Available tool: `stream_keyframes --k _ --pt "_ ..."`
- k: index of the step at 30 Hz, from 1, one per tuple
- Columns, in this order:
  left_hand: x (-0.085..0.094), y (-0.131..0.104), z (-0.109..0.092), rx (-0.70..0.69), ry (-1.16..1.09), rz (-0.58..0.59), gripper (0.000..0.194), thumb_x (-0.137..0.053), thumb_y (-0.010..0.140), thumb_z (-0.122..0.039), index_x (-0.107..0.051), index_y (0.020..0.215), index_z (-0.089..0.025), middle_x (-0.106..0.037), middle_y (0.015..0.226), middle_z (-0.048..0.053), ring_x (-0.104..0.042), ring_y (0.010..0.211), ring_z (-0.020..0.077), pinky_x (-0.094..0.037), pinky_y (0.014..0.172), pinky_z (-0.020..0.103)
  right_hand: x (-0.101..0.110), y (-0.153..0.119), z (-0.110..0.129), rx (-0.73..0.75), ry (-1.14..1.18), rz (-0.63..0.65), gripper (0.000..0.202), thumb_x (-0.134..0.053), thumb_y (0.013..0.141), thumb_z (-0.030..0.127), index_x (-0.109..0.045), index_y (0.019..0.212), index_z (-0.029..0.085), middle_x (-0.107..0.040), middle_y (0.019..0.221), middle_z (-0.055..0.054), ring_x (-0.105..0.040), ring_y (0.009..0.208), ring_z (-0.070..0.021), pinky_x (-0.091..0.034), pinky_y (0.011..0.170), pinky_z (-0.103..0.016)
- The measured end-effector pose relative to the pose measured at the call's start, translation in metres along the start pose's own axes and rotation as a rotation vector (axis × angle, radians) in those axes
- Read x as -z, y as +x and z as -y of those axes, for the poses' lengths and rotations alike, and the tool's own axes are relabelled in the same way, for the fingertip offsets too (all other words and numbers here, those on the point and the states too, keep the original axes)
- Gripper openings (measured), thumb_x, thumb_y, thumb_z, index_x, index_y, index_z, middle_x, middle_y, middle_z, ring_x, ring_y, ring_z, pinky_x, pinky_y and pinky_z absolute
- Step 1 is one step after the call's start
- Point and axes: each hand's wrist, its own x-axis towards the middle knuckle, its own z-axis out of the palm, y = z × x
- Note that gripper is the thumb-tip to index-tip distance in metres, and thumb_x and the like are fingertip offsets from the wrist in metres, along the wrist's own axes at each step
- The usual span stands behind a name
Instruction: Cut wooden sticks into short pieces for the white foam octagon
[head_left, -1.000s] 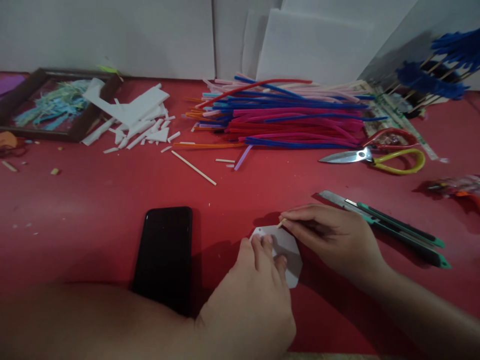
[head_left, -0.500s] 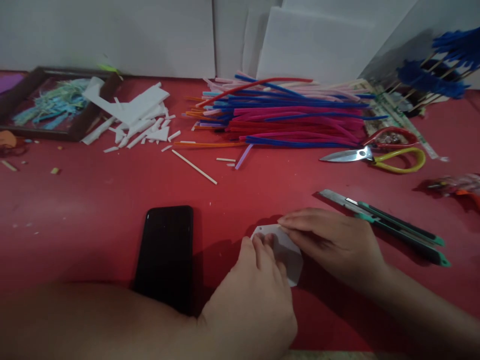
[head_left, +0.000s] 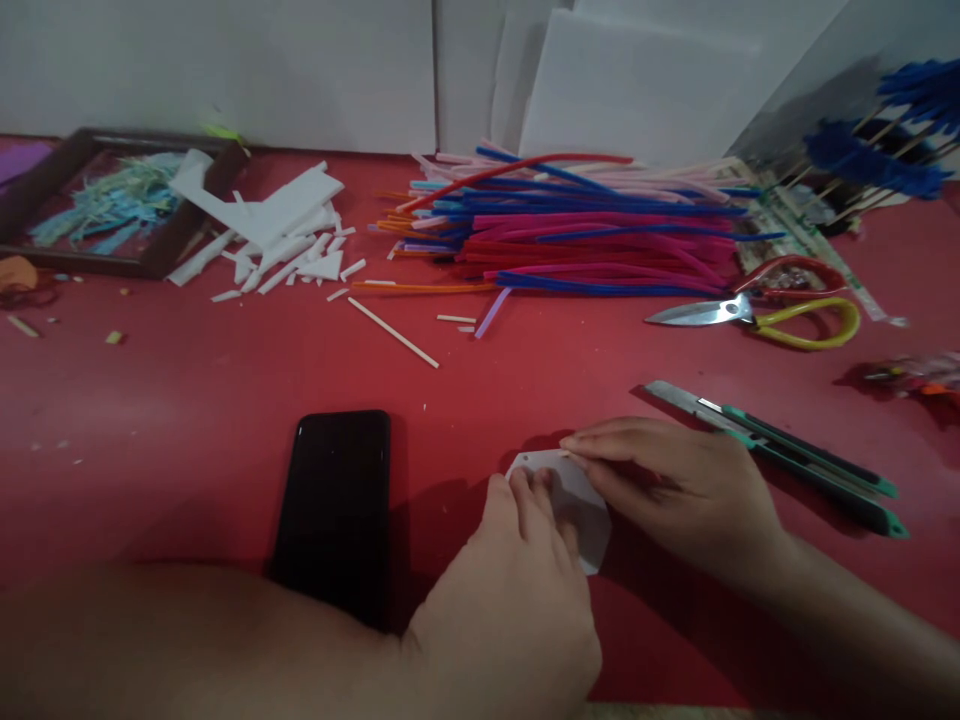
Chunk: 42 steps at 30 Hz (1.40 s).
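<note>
A white flat piece with cut corners (head_left: 592,515), like foam board, lies low over the red table, with a small dark hole near its upper left corner. My left hand (head_left: 517,570) rests over it, fingers bent and pressing it from the left; they cover much of its surface. At its upper edge my right hand (head_left: 667,480) is closed in a pinch, thumb against forefinger. A tiny pale tip, like the end of a short wooden stick (head_left: 565,453), shows at those fingertips; the rest of it is hidden.
A black phone (head_left: 334,510) lies left of my hands. Two green-and-black utility knives (head_left: 810,465) and scissors (head_left: 806,322) lie to the right. Behind are pipe cleaners (head_left: 600,230), white offcuts (head_left: 292,215), a thin stick (head_left: 394,332) and a brown frame (head_left: 142,265) holding shreds.
The whole view has shifted slightly, so everything sits a little further right. Both hands keep nearly the same pose on the white piece.
</note>
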Motion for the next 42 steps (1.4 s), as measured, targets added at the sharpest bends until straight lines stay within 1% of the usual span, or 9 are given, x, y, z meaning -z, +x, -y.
stream_keyframes --k 6,9,13,15,24,30,33,38,42 --pt "-0.0007 -0.0006 -0.0002 0.004 0.003 -0.019 0.034 -0.063 0.085 -0.036 -0.076 0.105 -0.011 -0.071 0.112 0.022 -0.069 0.103 0.0362 -0.051 0.083 0.047 0.0005 0.0017 0.0005 -0.032 -0.021 0.034 0.018 -0.056 0.091 0.02 -0.074 0.09 0.021 -0.078 0.083 -0.002 -0.074 0.074 -0.0143 -0.061 0.067 -0.021" --pt "-0.0004 0.0005 -0.0009 0.006 0.002 -0.03 0.035 -0.067 0.081 -0.037 -0.077 0.102 -0.011 -0.071 0.11 0.023 -0.07 0.101 0.0373 -0.051 0.082 0.047 0.0011 0.0011 0.0018 -0.017 -0.043 0.037 0.019 -0.055 0.092 0.02 -0.074 0.089 0.02 -0.078 0.083 -0.003 -0.075 0.076 -0.0144 -0.061 0.068 -0.02" --pt "0.0 0.0016 -0.0011 0.009 -0.017 -0.039 0.034 -0.069 0.079 -0.037 -0.078 0.1 -0.012 -0.072 0.108 0.022 -0.07 0.098 0.0372 -0.052 0.081 0.047 0.0011 0.0006 0.0028 0.007 -0.063 0.038 0.02 -0.054 0.091 0.019 -0.074 0.09 0.022 -0.078 0.084 -0.002 -0.075 0.078 -0.0153 -0.062 0.07 -0.023" --pt "-0.0003 0.0017 -0.0008 0.011 -0.017 -0.046 0.034 -0.07 0.078 -0.038 -0.078 0.1 -0.012 -0.072 0.107 0.022 -0.07 0.098 0.0372 -0.052 0.081 0.047 0.0008 0.0012 0.0029 0.017 -0.061 0.03 0.021 -0.053 0.091 0.019 -0.074 0.089 0.021 -0.078 0.084 -0.003 -0.075 0.077 -0.0151 -0.062 0.07 -0.022" --pt "-0.0019 0.0004 -0.0012 0.012 -0.015 -0.034 0.034 -0.068 0.081 -0.038 -0.078 0.101 -0.013 -0.071 0.112 0.022 -0.069 0.101 0.0368 -0.051 0.083 0.048 0.0003 -0.0003 0.0029 0.031 -0.078 0.017 0.02 -0.054 0.093 0.019 -0.074 0.089 0.018 -0.078 0.084 -0.004 -0.075 0.078 -0.0149 -0.062 0.072 -0.022" --pt "-0.0008 -0.0005 -0.0018 0.01 -0.01 -0.038 0.035 -0.068 0.081 -0.038 -0.077 0.102 -0.012 -0.072 0.11 0.022 -0.069 0.101 0.0373 -0.051 0.083 0.048 0.0009 -0.0008 0.0016 -0.001 -0.07 0.038 0.021 -0.054 0.093 0.022 -0.074 0.09 0.022 -0.078 0.085 -0.002 -0.075 0.078 -0.0159 -0.062 0.072 -0.024" --pt "-0.0011 0.0004 -0.0016 0.014 -0.001 -0.051 0.035 -0.069 0.08 -0.038 -0.078 0.101 -0.011 -0.072 0.109 0.023 -0.069 0.1 0.0374 -0.051 0.082 0.047 0.0008 0.0006 0.0015 0.003 -0.074 0.036 0.021 -0.054 0.093 0.022 -0.074 0.089 0.021 -0.078 0.084 -0.002 -0.075 0.077 -0.0157 -0.062 0.072 -0.023" --pt "-0.0024 0.0004 -0.0026 0.009 -0.002 -0.035 0.034 -0.069 0.079 -0.036 -0.078 0.099 -0.011 -0.072 0.109 0.023 -0.069 0.1 0.0368 -0.05 0.083 0.049 0.0016 0.0009 0.003 0.031 -0.075 0.028 0.02 -0.053 0.093 0.021 -0.073 0.088 0.019 -0.078 0.083 -0.003 -0.075 0.077 -0.0147 -0.061 0.072 -0.021" --pt "-0.0024 -0.0003 -0.003 0.005 0.001 -0.024 0.036 -0.069 0.08 -0.038 -0.077 0.102 -0.011 -0.072 0.111 0.023 -0.068 0.102 0.0369 -0.05 0.084 0.049 0.0018 0.0012 0.0032 0.004 -0.035 0.052 0.02 -0.053 0.092 0.018 -0.073 0.09 0.02 -0.078 0.086 -0.002 -0.075 0.079 -0.0146 -0.061 0.071 -0.02"
